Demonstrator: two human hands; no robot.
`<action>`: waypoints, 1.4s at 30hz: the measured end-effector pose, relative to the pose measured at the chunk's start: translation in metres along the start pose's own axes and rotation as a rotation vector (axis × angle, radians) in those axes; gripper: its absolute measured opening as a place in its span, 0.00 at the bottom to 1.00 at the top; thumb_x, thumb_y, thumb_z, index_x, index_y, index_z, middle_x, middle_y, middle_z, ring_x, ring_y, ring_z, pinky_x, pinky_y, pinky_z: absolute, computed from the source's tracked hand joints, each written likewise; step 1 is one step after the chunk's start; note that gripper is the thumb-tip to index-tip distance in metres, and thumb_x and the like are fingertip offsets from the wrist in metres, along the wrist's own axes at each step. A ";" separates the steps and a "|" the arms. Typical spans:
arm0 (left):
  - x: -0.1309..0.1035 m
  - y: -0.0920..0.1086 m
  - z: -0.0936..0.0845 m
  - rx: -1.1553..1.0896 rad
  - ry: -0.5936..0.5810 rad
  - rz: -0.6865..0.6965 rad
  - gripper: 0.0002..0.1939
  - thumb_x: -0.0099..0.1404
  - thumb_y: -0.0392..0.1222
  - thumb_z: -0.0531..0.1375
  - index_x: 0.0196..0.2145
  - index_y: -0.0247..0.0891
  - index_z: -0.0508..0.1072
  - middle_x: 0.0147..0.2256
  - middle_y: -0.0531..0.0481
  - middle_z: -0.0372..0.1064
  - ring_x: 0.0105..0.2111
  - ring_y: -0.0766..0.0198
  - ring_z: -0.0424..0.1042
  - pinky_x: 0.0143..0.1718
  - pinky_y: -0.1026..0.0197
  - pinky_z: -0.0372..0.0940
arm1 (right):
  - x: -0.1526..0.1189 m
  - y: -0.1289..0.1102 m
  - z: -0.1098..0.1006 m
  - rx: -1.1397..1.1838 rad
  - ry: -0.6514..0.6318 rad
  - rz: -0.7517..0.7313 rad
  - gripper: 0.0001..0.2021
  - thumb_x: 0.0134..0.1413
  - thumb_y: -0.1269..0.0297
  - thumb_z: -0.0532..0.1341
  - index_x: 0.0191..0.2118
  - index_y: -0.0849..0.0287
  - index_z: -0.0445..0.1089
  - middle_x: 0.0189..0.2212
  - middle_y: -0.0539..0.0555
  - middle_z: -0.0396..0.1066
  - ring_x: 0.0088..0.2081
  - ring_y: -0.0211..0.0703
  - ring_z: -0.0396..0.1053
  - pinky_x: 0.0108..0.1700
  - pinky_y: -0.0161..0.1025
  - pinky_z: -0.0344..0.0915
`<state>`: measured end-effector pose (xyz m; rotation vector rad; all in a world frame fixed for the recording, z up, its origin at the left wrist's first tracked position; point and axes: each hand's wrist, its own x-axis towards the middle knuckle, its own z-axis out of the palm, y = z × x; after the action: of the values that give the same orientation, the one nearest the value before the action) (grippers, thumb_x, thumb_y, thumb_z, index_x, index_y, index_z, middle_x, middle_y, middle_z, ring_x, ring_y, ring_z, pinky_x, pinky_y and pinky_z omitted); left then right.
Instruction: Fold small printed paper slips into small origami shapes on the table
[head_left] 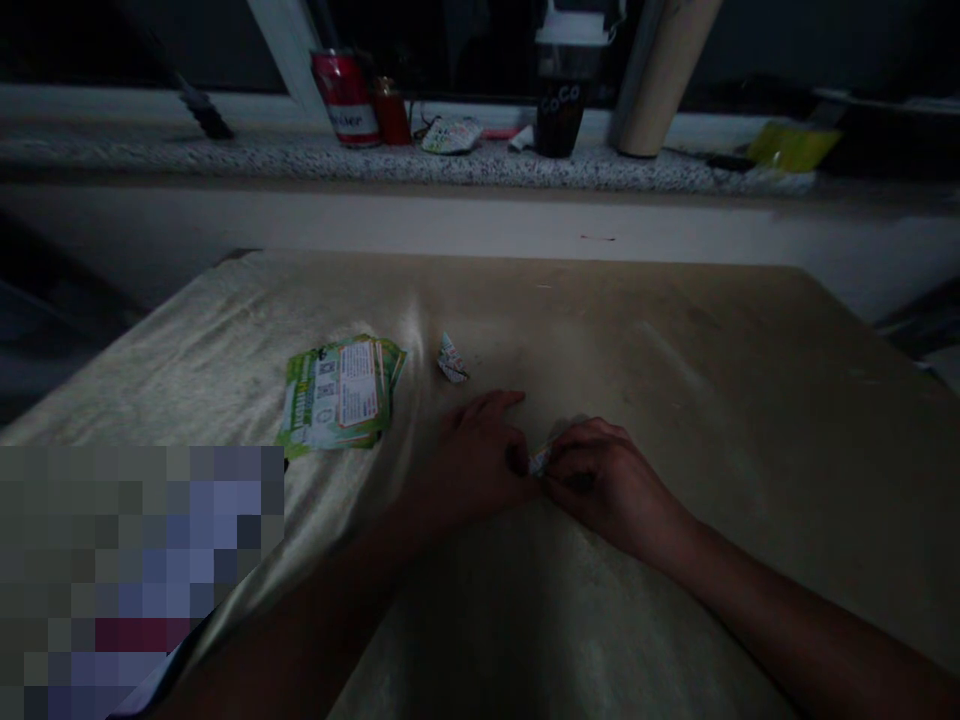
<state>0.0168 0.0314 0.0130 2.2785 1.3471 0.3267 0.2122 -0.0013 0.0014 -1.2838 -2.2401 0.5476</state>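
A small piece of folded printed paper (538, 461) sits between my two hands, low over the table, mostly covered by fingers. My right hand (611, 480) pinches it from the right with thumb and fingertips. From the left, my left hand (480, 455) has its thumb and index finger closed at the paper's other edge, while its outer fingers stretch forward. Just beyond the left fingers stands a small pointed folded paper (451, 360) with similar print. To the left lies a stack of green-and-white printed sheets or packets (337, 395).
A pale, wrinkled cloth covers the table (720, 420). Along the speckled windowsill (262, 152) at the back stand a red can (346, 100), an orange-red lighter-like object (391, 112), a dark lidded cup (561, 100) and a tan cylinder (667, 80). A blurred-out patch hides the lower left.
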 end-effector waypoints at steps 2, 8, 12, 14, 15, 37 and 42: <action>0.000 0.001 0.001 0.015 0.015 0.005 0.07 0.52 0.47 0.68 0.26 0.43 0.79 0.65 0.43 0.59 0.64 0.46 0.58 0.61 0.41 0.52 | 0.000 0.000 0.000 0.002 -0.003 0.003 0.06 0.52 0.69 0.68 0.27 0.53 0.78 0.32 0.51 0.77 0.38 0.45 0.71 0.43 0.45 0.63; 0.001 0.001 0.002 0.021 0.025 0.014 0.07 0.50 0.48 0.69 0.25 0.44 0.80 0.64 0.44 0.60 0.63 0.45 0.59 0.60 0.41 0.53 | -0.001 -0.001 -0.002 0.007 -0.013 0.010 0.06 0.53 0.71 0.67 0.27 0.54 0.77 0.33 0.51 0.76 0.40 0.46 0.71 0.45 0.45 0.63; 0.000 0.002 0.004 0.011 0.045 0.004 0.07 0.50 0.48 0.69 0.24 0.43 0.80 0.64 0.46 0.59 0.63 0.44 0.59 0.61 0.41 0.52 | -0.002 -0.003 -0.006 0.008 -0.048 0.011 0.07 0.53 0.73 0.65 0.27 0.55 0.74 0.35 0.51 0.76 0.42 0.46 0.70 0.47 0.46 0.62; -0.001 0.003 0.004 0.009 0.050 0.000 0.08 0.50 0.48 0.70 0.24 0.43 0.80 0.64 0.46 0.59 0.63 0.44 0.59 0.60 0.39 0.52 | -0.002 -0.004 -0.008 0.008 -0.062 0.007 0.07 0.53 0.75 0.65 0.27 0.55 0.74 0.36 0.51 0.76 0.43 0.46 0.70 0.48 0.47 0.63; -0.001 0.003 0.004 0.010 0.050 0.002 0.08 0.50 0.48 0.70 0.24 0.43 0.79 0.64 0.46 0.59 0.63 0.43 0.59 0.60 0.39 0.52 | -0.002 -0.004 -0.008 0.009 -0.065 0.005 0.07 0.52 0.75 0.65 0.28 0.55 0.74 0.37 0.51 0.76 0.43 0.47 0.70 0.48 0.47 0.63; 0.002 -0.007 -0.009 0.041 -0.046 0.036 0.07 0.55 0.45 0.68 0.25 0.41 0.79 0.65 0.47 0.60 0.61 0.44 0.62 0.60 0.40 0.54 | -0.006 0.004 -0.014 0.043 -0.079 -0.071 0.11 0.50 0.74 0.65 0.37 0.52 0.79 0.39 0.51 0.77 0.45 0.47 0.72 0.51 0.48 0.63; 0.001 -0.011 -0.010 0.033 -0.063 0.046 0.05 0.55 0.45 0.67 0.27 0.42 0.79 0.65 0.45 0.58 0.62 0.45 0.61 0.61 0.40 0.53 | -0.007 0.004 -0.014 0.042 -0.072 -0.095 0.11 0.50 0.74 0.65 0.38 0.52 0.78 0.40 0.52 0.77 0.45 0.47 0.72 0.51 0.49 0.63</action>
<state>0.0045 0.0397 0.0162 2.3301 1.2793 0.2466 0.2259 -0.0041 0.0089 -1.1473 -2.3226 0.6107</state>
